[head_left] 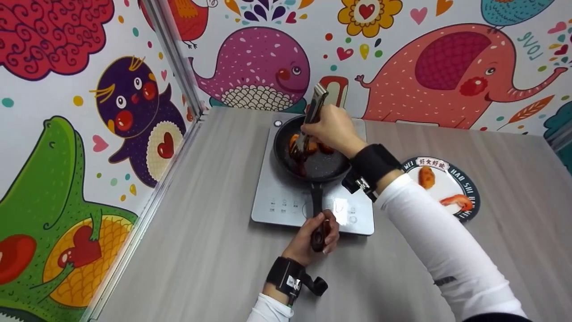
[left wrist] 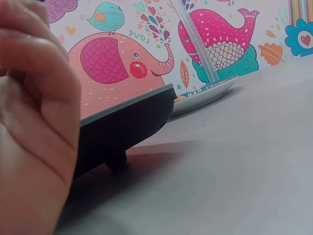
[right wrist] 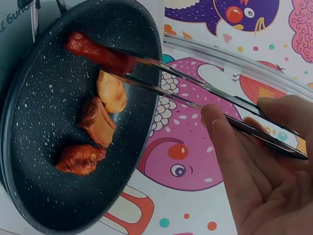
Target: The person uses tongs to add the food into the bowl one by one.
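Note:
My left hand [head_left: 303, 244] grips the handle [head_left: 317, 197] of a black speckled frying pan [head_left: 330, 166], its fingers wrapped round the brown end. In my right hand [head_left: 338, 127] is a pair of metal tongs [head_left: 316, 103], pinched between thumb and fingers and angled down into the pan. The tongs' tips lie on either side of a dark red piece of meat [right wrist: 93, 51] in the right wrist view. Beside it in the pan are a pale yellow piece [right wrist: 111, 92], a brown chunk [right wrist: 97, 121] and a reddish browned piece [right wrist: 80, 159].
The pan sits on a silver induction cooker [head_left: 277, 183] on a wood-grain table [head_left: 214, 179]. To the right, partly behind my right sleeve, a dark-rimmed plate [head_left: 474, 197] holds a browned piece [head_left: 426, 177] and a red-orange piece [head_left: 460, 202]. Cartoon-printed walls [head_left: 330, 76] stand behind and left.

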`<control>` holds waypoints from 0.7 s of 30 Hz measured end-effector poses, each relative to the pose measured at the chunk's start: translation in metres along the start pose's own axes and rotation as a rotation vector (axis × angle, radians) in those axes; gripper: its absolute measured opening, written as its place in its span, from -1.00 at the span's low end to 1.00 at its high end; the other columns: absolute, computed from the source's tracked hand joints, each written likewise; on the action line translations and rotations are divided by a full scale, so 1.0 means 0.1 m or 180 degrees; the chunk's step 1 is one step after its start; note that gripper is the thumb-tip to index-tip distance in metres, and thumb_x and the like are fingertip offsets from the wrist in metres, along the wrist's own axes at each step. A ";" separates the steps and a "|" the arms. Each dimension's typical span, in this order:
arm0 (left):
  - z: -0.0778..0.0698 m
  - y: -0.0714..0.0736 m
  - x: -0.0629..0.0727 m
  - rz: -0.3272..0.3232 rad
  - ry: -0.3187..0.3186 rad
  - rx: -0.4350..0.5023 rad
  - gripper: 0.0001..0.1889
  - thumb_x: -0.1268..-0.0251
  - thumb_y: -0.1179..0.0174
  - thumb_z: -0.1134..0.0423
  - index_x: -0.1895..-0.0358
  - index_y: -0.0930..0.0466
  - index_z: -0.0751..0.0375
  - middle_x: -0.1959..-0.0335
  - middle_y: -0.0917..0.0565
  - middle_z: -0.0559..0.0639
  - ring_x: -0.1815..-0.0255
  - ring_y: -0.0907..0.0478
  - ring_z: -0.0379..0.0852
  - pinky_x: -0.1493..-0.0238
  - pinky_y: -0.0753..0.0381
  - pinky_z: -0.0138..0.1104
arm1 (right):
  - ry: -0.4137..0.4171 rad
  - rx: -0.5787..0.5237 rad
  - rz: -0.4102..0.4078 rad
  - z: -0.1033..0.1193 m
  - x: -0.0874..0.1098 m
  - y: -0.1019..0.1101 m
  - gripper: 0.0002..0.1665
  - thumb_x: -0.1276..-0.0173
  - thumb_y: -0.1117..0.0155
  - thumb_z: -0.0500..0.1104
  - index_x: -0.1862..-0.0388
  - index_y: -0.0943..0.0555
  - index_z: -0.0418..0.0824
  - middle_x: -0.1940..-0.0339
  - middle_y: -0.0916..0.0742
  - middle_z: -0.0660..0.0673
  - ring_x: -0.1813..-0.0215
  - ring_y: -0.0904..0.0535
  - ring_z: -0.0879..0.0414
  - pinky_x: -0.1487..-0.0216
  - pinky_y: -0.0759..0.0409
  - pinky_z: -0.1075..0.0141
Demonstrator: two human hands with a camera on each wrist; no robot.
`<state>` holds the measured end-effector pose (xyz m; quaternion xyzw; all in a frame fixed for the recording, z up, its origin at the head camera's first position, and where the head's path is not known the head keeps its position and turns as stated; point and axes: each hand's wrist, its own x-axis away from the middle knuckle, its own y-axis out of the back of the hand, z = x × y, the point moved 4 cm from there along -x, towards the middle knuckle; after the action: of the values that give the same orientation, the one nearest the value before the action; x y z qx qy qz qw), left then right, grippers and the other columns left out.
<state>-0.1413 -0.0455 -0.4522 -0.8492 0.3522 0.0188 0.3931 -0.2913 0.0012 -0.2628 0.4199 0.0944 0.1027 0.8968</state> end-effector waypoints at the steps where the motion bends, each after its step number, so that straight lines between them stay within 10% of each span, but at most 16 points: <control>1: 0.00 -0.01 0.00 0.0014 -0.0004 0.0003 -0.71 -0.37 0.29 0.04 0.28 -0.38 0.09 0.66 -0.35 -0.14 0.73 -0.31 -0.28 0.69 -0.28 -0.44 | -0.0017 0.0026 -0.0008 0.00 0.00 -0.01 -0.76 -0.06 -0.31 -0.04 0.52 -0.57 -0.21 0.60 -0.67 -0.13 0.63 -0.55 0.13 0.66 -0.44 0.39; 21: 0.02 0.01 -0.01 0.0063 -0.0057 -0.0004 -0.71 -0.38 0.29 0.02 0.28 -0.36 0.10 0.65 -0.36 -0.15 0.74 -0.31 -0.29 0.72 -0.24 -0.44 | -0.0075 0.0181 -0.0178 -0.14 0.04 -0.12 -0.68 -0.01 -0.34 0.02 0.65 -0.56 -0.19 0.75 -0.61 -0.06 0.70 -0.52 0.12 0.68 -0.41 0.35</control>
<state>-0.1417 -0.0439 -0.4542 -0.8457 0.3570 0.0305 0.3955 -0.2899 0.0052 -0.2817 0.4436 0.0984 0.0700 0.8881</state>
